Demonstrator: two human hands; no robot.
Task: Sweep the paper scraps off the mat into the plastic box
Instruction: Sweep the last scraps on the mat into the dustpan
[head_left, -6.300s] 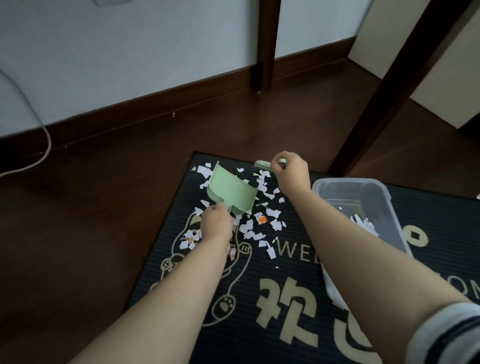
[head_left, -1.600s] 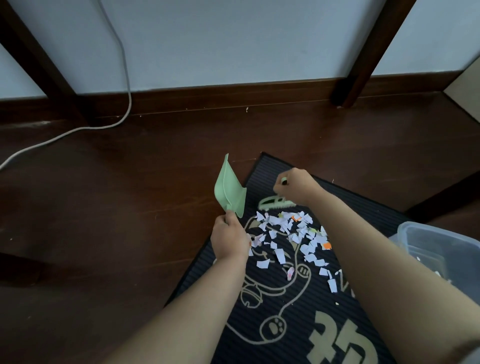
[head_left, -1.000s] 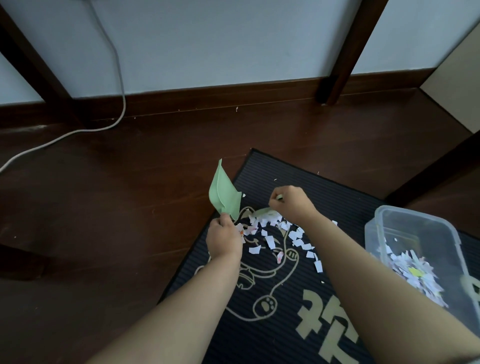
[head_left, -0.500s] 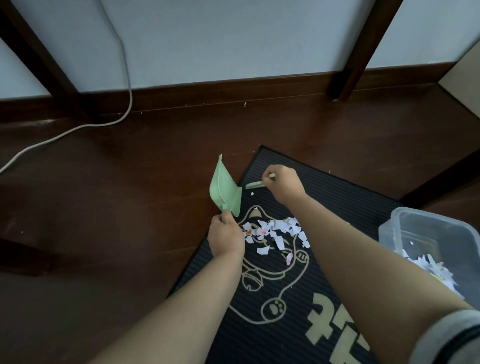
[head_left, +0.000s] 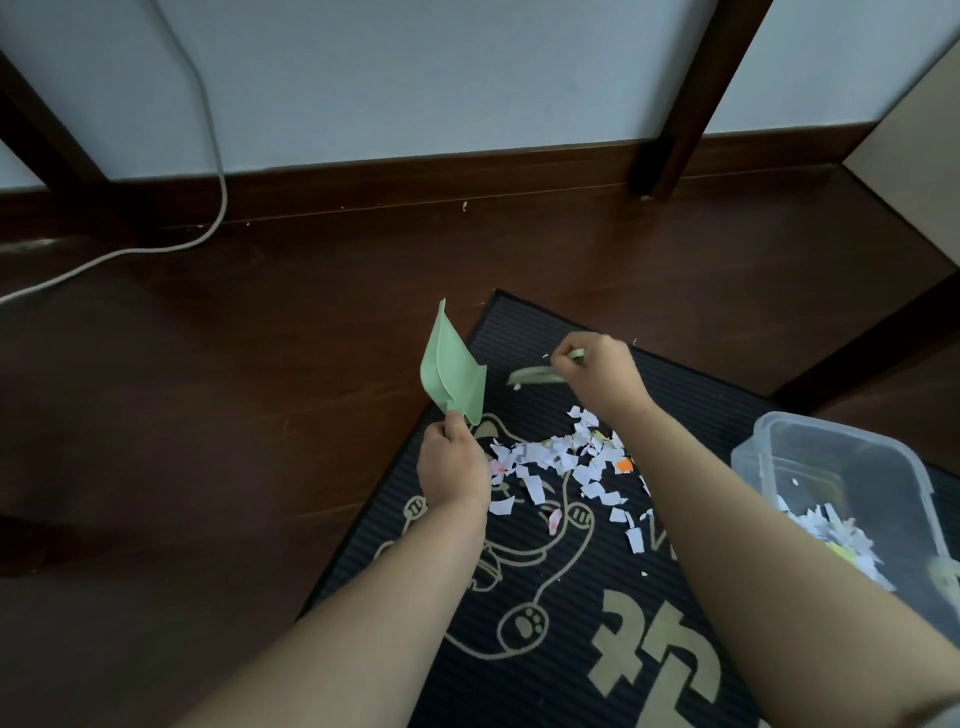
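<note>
A heap of white paper scraps (head_left: 558, 465) lies on the black ribbed mat (head_left: 561, 613), between my two hands. My left hand (head_left: 451, 465) grips the handle of a pale green dustpan (head_left: 453, 371), which stands tilted on edge at the mat's left border. My right hand (head_left: 597, 376) holds a small green brush (head_left: 535, 375) just beyond the heap, near the mat's far corner. The clear plastic box (head_left: 852, 499) sits on the mat at the right, with scraps inside it.
Dark wooden floor (head_left: 208, 415) surrounds the mat. A white cable (head_left: 213, 182) runs down the wall and across the floor at the left. Dark wooden furniture legs (head_left: 680, 98) stand at the back and at the right, along the baseboard.
The brush has swung back out past the scraps towards the mat's far corner. The heap is more gathered than a second ago. The dustpan stays tilted in my left hand.
</note>
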